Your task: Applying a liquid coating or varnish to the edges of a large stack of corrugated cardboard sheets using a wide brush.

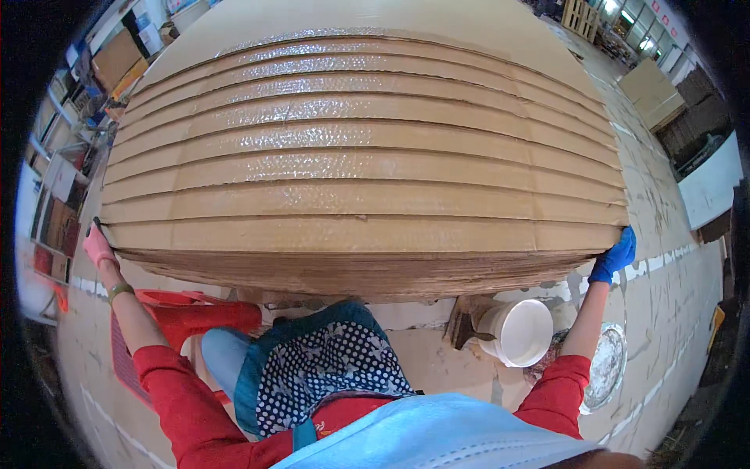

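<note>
Cardboard [367,234] lies in a stepped stack before the person, front edges exposed row behind row. The left grip [98,241], pink-gloved, is closed on its near left corner, the right grip [617,254], blue-gloved, on the near right; sheet count held, cannot tell. Floor [660,219] runs along the right edge; a stool [207,319] and bucket [525,332] sit by the near edge.

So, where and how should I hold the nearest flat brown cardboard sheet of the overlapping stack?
Probably both near corners of the sheet, from left and right: it is wide, and the pink-gloved left hand and blue-gloved right hand are there.
</note>
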`<state>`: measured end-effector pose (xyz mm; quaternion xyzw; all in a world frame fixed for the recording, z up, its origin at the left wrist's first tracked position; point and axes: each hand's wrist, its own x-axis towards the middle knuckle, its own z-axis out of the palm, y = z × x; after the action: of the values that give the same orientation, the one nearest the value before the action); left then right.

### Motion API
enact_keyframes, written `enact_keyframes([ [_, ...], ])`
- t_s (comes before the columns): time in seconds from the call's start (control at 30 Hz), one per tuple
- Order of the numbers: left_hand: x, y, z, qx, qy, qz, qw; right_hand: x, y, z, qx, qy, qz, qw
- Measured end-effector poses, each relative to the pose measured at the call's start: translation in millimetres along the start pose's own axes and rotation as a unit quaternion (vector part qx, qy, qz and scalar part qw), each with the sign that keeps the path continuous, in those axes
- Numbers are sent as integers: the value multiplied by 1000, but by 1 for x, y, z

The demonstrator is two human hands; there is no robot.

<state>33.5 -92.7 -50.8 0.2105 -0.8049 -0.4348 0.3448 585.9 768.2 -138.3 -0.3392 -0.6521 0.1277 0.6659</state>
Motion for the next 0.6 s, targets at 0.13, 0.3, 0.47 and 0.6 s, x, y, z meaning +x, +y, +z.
enact_keyframes([
  [0.13,-12,7,-3,-8,2,20,1000,3,5,-1,-29,-6,-44,999],
  [0.3,-9,6,-4,-5,3,22,1000,2,9,1,-14,9,-46,999],
  [0.47,-9,9,-6,38,0,-5,999,0,10,0,-4,-1,-54,999],
  [0.6,-29,23,-7,-12,1,-9,1000,0,5,0,27,-2,-21,999],
])
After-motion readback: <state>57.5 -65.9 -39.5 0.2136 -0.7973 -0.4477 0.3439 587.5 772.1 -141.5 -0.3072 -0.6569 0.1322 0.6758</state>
